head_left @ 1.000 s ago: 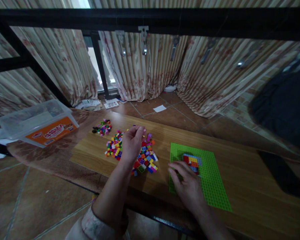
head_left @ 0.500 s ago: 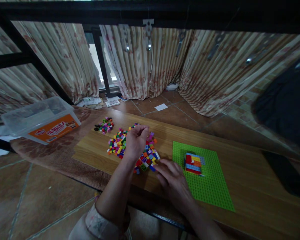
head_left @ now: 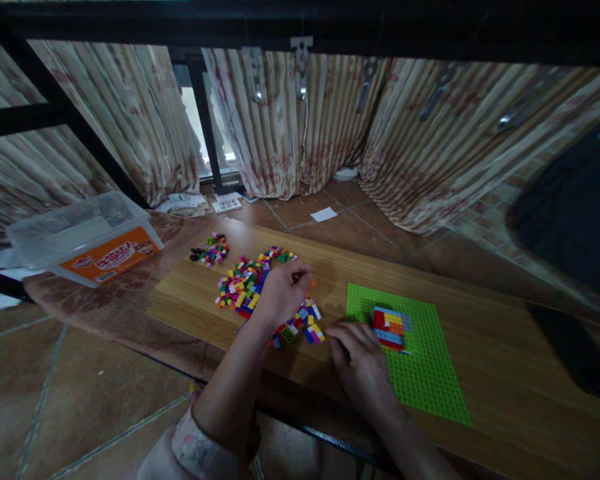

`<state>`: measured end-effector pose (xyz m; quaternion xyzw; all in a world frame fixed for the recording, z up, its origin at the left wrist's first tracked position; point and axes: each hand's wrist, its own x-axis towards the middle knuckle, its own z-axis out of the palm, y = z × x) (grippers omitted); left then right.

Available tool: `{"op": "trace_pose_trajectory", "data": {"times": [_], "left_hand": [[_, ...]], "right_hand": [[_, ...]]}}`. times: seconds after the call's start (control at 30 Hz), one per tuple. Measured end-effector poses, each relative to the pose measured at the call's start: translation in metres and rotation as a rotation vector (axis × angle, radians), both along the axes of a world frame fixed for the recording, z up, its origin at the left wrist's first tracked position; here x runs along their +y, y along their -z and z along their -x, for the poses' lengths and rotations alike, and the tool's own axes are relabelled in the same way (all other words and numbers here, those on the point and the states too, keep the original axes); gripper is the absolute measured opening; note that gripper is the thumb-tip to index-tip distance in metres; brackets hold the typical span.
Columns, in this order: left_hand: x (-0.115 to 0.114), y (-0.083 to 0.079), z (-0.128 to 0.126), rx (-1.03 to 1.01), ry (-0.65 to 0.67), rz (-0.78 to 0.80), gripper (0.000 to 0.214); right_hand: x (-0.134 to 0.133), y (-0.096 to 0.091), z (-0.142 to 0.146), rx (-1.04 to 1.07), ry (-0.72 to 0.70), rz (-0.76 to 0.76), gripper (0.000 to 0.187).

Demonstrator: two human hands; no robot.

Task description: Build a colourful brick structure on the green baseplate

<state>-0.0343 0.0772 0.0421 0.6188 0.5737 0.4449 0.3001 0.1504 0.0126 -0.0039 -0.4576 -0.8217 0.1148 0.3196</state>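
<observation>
My left hand (head_left: 285, 290) is over the heap of small coloured toy bricks (head_left: 240, 283), its fingers curled together in a pinch. What it holds, if anything, is hidden. My right hand (head_left: 363, 357) is low over the wooden tabletop, between the heap and a green baseplate (head_left: 425, 373). Its thumb and fingertips come together beside the nearest yellow and white bricks (head_left: 314, 333); I cannot make out anything in them. On the baseplate sits a block built of red, yellow, orange and blue bricks (head_left: 390, 328), just right of that hand.
A smaller brick pile (head_left: 211, 250) lies at the table's far left. Beyond it stands a clear plastic box (head_left: 85, 233) with an orange label. A dark flat object (head_left: 575, 350) lies on the right of the tabletop (head_left: 505, 373). Curtains hang behind.
My left hand has shifted a little right over the heap. My right hand has drawn back to the right, away from the bricks at the heap's edge. The built block stays put.
</observation>
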Motion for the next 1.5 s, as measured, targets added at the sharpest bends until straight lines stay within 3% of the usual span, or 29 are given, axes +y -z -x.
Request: {"op": "trace_pose_trajectory", "data": {"times": [0.1,0.2,0.33,0.57,0.7,0.87,1.07,1.17,1.5], "left_hand": [[-0.007,0.0,-0.004,0.409,0.185,-0.036,0.03],[-0.014,0.0,-0.009,0.64,0.328,-0.059,0.031],[-0.018,0.0,-0.012,0.746,0.33,-0.039,0.019],[-0.016,0.002,-0.013,0.799,0.346,-0.032,0.016],[-0.012,0.002,-0.014,0.742,0.363,-0.07,0.016],[-0.011,-0.003,-0.02,0.499,0.376,-0.031,0.014],[-0.021,-0.004,-0.043,0.316,0.538,-0.005,0.016],[-0.026,-0.004,-0.056,0.259,0.596,0.001,0.018],[-0.032,0.01,-0.09,0.116,0.473,-0.057,0.018]], "right_hand": [[0.0,0.001,0.001,0.004,0.004,-0.005,0.013],[0.0,0.0,0.0,0.017,0.007,-0.019,0.013],[0.001,-0.003,-0.004,0.042,0.024,-0.03,0.012],[-0.001,-0.006,-0.002,0.07,0.017,-0.013,0.014],[-0.005,-0.009,0.001,0.099,0.033,-0.013,0.015],[-0.004,-0.019,-0.006,0.181,0.119,-0.047,0.016],[0.003,-0.03,-0.029,0.271,0.25,0.017,0.018],[0.005,-0.032,-0.041,0.238,0.235,0.088,0.018],[0.012,-0.034,-0.078,0.211,0.176,0.18,0.017]]}}
